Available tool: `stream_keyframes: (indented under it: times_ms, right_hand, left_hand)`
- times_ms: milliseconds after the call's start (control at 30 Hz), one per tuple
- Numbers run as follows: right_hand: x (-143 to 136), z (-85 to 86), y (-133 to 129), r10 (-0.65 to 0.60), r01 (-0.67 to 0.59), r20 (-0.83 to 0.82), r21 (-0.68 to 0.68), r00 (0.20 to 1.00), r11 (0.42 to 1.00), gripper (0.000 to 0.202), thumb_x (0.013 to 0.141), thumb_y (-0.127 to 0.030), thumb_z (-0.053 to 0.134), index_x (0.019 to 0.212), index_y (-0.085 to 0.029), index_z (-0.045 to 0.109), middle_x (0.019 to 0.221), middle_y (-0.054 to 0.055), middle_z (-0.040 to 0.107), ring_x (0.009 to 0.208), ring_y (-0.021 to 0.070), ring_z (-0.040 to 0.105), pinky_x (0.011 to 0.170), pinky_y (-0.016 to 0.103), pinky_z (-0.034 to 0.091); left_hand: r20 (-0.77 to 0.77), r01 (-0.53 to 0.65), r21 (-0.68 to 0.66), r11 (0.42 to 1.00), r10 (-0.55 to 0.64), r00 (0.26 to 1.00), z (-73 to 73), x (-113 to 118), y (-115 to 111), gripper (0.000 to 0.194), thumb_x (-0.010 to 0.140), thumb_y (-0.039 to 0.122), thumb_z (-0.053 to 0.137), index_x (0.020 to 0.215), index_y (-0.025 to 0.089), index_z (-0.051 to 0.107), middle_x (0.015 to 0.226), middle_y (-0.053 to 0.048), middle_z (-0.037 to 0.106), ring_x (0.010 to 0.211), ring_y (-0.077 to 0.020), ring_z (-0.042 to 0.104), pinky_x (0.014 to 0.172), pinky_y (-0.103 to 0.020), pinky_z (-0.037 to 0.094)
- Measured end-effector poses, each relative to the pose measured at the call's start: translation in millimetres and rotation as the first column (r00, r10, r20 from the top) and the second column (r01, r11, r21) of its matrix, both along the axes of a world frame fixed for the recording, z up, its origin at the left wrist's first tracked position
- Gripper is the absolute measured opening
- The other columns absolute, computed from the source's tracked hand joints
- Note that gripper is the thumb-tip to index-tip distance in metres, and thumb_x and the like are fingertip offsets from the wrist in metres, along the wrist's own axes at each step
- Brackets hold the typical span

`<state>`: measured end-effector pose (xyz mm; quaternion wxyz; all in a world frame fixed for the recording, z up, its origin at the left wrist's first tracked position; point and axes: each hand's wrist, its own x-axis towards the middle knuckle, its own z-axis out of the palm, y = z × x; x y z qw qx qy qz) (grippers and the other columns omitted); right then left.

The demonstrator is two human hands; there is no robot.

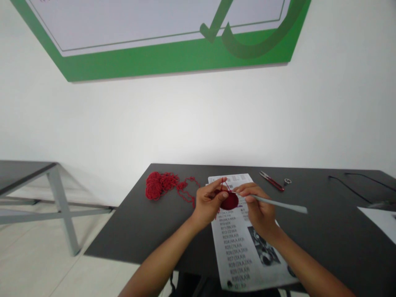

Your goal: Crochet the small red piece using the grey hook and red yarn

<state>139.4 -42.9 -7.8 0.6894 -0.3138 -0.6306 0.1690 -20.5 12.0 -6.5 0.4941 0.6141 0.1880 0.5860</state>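
Pinched in my left hand (209, 203) is the edge of a small round dark-red crochet piece (229, 201), and a strand of red yarn rises over the raised index finger. My right hand (259, 208) grips a crochet hook (281, 203) with a pale grey handle; its tip meets the top of the red piece. Under both hands lies a printed pattern sheet (236, 255) with rows of text and a dark photo. A ball of red yarn (154, 186) sits at the back left, its loose strand trailing towards my left hand.
Red-handled snips (272, 181) with a small ring lie behind my right hand on the dark table (309, 239). Eyeglasses (355, 187) and a white paper (379, 222) are at the right. Another table (24, 171) stands at the left, and a wall is behind.
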Motion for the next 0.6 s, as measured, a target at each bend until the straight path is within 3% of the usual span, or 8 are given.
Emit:
stream_keyframes:
  times_ms: [167, 367, 600]
  right_hand:
    - [2.8, -1.7, 0.3, -0.013, 0.011, 0.075, 0.030, 0.997, 0.999, 0.018, 0.103, -0.037, 0.054, 0.099, -0.025, 0.067, 0.097, 0.004, 0.067, 0.095, 0.0201, 0.068, 0.084, 0.036, 0.056]
    - [5.4, 1.1, -2.6, -0.138, 0.093, 0.281, 0.167, 0.950, 0.982, 0.013, 0.101, -0.032, 0.056, 0.103, -0.025, 0.067, 0.100, 0.006, 0.070, 0.096, 0.0228, 0.069, 0.085, 0.042, 0.058]
    - [6.8, 3.9, 3.2, -0.359, 0.178, 0.462, 0.390, 0.811, 0.903, 0.013, 0.100, -0.034, 0.058, 0.103, -0.027, 0.068, 0.097, 0.007, 0.075, 0.092, 0.0238, 0.073, 0.082, 0.044, 0.057]
  left_hand:
    - [-0.118, -0.113, 0.210, 0.971, 0.139, 0.983, -1.0, -3.2, 0.9, 0.038, 0.084, 0.032, 0.078, 0.120, 0.019, 0.076, 0.082, -0.004, 0.077, 0.065, -0.0123, 0.067, 0.060, -0.022, 0.056]
    - [-0.127, -0.214, 0.453, 0.865, 0.301, 0.945, 0.0, -3.6, 0.6, 0.036, 0.088, 0.024, 0.074, 0.123, 0.022, 0.073, 0.081, -0.003, 0.076, 0.066, -0.0117, 0.067, 0.061, -0.022, 0.056]
    - [-0.136, -0.249, 0.507, 0.825, 0.362, 0.922, 0.2, -2.3, -1.8, 0.038, 0.090, 0.015, 0.069, 0.127, 0.025, 0.071, 0.083, -0.002, 0.075, 0.069, -0.0119, 0.067, 0.066, -0.024, 0.057]
